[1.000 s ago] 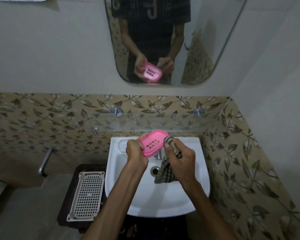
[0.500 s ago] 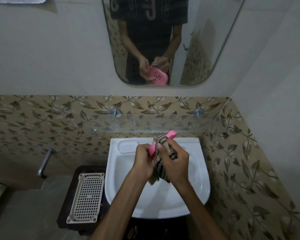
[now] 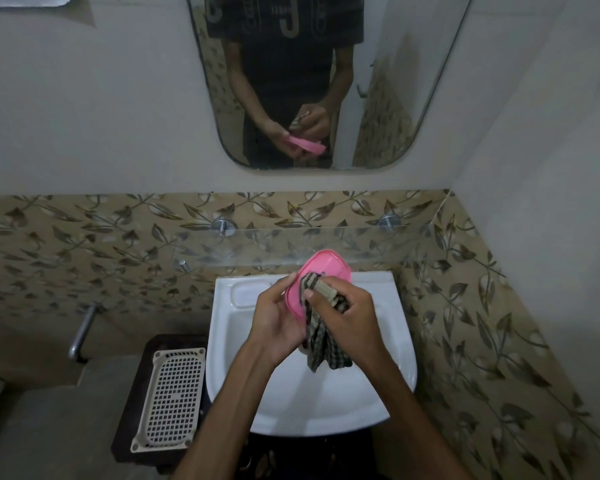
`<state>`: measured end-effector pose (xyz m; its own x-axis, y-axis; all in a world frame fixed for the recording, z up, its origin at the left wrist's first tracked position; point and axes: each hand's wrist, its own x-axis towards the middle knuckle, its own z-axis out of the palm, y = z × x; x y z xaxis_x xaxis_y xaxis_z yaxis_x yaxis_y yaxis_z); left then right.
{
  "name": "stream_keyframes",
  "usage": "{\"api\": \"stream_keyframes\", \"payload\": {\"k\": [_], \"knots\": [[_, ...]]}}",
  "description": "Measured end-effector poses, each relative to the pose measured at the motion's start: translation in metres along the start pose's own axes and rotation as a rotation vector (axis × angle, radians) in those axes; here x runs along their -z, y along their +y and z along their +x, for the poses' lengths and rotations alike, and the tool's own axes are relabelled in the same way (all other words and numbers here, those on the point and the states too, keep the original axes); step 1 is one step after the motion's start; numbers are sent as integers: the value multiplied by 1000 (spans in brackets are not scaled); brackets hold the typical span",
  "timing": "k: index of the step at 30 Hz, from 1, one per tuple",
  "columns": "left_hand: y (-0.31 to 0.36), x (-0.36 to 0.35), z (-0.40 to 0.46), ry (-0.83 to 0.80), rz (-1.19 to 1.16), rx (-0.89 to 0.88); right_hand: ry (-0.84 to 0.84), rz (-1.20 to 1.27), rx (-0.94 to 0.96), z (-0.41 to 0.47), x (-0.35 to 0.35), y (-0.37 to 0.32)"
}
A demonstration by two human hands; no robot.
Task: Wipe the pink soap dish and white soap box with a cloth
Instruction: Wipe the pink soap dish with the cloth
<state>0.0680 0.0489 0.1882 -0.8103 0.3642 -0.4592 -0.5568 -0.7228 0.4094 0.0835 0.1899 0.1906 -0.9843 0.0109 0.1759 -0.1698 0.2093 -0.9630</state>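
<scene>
Your left hand (image 3: 278,320) holds the pink soap dish (image 3: 321,275) over the white sink (image 3: 406,344), just above the middle of the frame. Its fingers curl round the dish's lower left edge, so that grip is closed on the dish, with the pink body rising up and to the right from the palm. The dish is tilted with one broad face turned towards you; its long axis runs from lower left to upper right, the far end pointing at the leaf-patterned wall tiles (image 3: 84,258).

Your right hand (image 3: 352,318) sits just right of the dish, its grip bunched round the checked cloth (image 3: 321,337). The top of the cloth presses against the dish's face, and the rest hangs down into the basin between your wrists.

The white soap box (image 3: 172,396), a perforated tray, lies at lower left on a dark worktop (image 3: 132,393) beside the sink, well apart from both hands, its long axis running roughly up the frame. The mirror (image 3: 378,81) at the top reflects both hands and the dish.
</scene>
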Motion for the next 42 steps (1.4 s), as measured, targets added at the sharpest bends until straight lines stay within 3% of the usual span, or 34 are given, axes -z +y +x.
{"api": "stream_keyframes", "payload": {"k": [3, 11, 15, 19, 23, 26, 30, 33, 36, 42], "knots": [[2, 4, -1, -34, -75, -11, 179, -31, 38, 1, 11, -1], [5, -11, 4, -70, -103, -104, 181, -419, 222, -5, 2, 9], [7, -13, 7, -55, -145, -217, 70, -352, 278, -15, -6, 13], [4, -14, 6, -76, -101, -262, 154, -326, 204, -7, -4, 14], [4, -11, 7, -49, -32, -283, 64, -316, 296, -10, -11, 9], [2, -9, 8, -70, -29, -300, 145, -270, 225, -6, -8, 11], [2, -10, 8, -44, -20, -310, -1, -316, 305, -14, -16, 9], [2, -9, 8, -43, -19, -330, 90, -361, 237, -7, -9, 16], [1, -10, 10, -20, 19, -353, 34, -357, 269, -14, -16, 12], [-4, -5, 12, 41, 193, -411, 37, -83, 38, -17, -38, -7]]}}
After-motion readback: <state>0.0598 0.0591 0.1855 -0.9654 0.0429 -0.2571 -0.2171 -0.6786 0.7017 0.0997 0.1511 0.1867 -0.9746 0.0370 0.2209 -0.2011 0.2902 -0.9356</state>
